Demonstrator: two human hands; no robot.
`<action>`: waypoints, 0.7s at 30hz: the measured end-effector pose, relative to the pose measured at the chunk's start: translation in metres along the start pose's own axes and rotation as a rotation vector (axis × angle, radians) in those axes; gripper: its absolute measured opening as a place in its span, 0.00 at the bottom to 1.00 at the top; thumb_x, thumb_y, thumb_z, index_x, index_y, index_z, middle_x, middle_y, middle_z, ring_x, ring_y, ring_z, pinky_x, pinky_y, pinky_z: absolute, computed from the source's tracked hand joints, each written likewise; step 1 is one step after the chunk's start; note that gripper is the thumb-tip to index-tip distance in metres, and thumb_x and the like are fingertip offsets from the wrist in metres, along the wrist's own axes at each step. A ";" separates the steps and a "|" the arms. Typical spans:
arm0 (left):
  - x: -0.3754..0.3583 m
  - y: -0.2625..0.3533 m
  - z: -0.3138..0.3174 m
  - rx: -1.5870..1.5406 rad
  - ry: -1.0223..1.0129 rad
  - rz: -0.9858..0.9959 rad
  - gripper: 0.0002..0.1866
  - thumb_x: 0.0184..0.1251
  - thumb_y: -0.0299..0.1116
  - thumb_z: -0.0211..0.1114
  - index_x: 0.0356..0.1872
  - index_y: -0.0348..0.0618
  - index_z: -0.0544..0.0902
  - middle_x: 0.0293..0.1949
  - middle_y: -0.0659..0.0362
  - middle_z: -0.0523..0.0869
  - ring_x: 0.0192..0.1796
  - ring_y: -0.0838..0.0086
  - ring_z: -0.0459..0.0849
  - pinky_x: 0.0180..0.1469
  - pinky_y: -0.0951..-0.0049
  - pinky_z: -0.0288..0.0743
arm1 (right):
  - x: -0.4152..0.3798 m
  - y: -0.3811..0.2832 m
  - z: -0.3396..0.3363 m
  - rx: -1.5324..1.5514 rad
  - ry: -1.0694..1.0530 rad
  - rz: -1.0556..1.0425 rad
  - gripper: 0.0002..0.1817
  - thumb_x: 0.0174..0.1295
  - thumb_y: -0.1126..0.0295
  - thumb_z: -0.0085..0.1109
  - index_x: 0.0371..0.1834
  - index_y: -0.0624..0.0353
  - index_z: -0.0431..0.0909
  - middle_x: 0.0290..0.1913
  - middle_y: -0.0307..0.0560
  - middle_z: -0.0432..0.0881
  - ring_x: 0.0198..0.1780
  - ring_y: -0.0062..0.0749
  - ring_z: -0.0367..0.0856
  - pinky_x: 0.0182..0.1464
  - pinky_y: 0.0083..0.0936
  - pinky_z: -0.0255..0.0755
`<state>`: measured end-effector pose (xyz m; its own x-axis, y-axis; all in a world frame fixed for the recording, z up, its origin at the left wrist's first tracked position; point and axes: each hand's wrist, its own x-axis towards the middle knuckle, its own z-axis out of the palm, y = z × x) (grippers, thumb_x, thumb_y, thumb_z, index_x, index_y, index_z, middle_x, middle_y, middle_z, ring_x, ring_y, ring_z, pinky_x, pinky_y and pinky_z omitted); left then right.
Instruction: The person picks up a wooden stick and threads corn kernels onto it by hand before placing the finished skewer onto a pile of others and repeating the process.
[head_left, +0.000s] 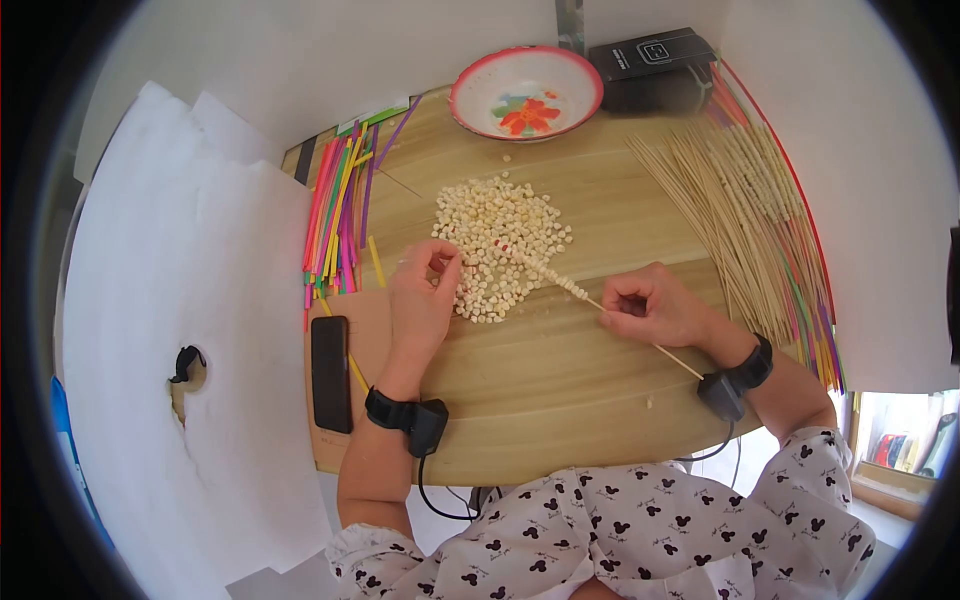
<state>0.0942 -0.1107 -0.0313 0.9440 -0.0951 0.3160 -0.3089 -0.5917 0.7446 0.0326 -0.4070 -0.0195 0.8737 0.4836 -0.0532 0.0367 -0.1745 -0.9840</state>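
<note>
My right hand [652,306] pinches a thin wooden skewer [675,358], which slants from my wrist up to the left. Small pale pieces that look like corn kernels [555,277] are threaded along its far half, with a few dark red ones near the tip. That tip lies over a loose pile of the same pale kernels [487,207]. At the pile's left edge is my left hand [425,292], its thumb and fingertips pressed together. Whatever is between those fingertips is too small to make out.
Coloured straws [335,215] lie at the left, above a dark phone [330,372] on a brown board [375,315]. An enamel bowl [478,75] and a black box [655,55] stand at the back. Bare skewers [690,190] and filled ones [765,185] lie along the right.
</note>
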 end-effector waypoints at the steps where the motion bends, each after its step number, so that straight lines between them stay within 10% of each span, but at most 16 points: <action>1: 0.002 -0.002 -0.002 0.001 0.005 0.003 0.06 0.60 0.24 0.66 0.38 0.39 0.81 0.32 0.59 0.81 0.35 0.73 0.78 0.36 0.76 0.72 | 0.000 0.001 0.000 0.003 -0.004 0.008 0.11 0.60 0.72 0.64 0.23 0.60 0.74 0.20 0.27 0.70 0.22 0.08 0.61 0.22 0.14 0.54; 21: 0.002 -0.006 0.000 -0.639 -0.062 -0.254 0.09 0.64 0.21 0.66 0.45 0.35 0.83 0.39 0.60 0.86 0.40 0.82 0.83 0.45 0.83 0.75 | -0.002 -0.003 0.001 -0.027 -0.067 -0.019 0.11 0.63 0.71 0.63 0.24 0.60 0.74 0.20 0.28 0.72 0.23 0.07 0.65 0.23 0.12 0.59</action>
<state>0.0984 -0.1069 -0.0349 0.9952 -0.0727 0.0660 -0.0673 -0.0154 0.9976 0.0304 -0.4068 -0.0170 0.8383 0.5432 -0.0471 0.0666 -0.1878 -0.9799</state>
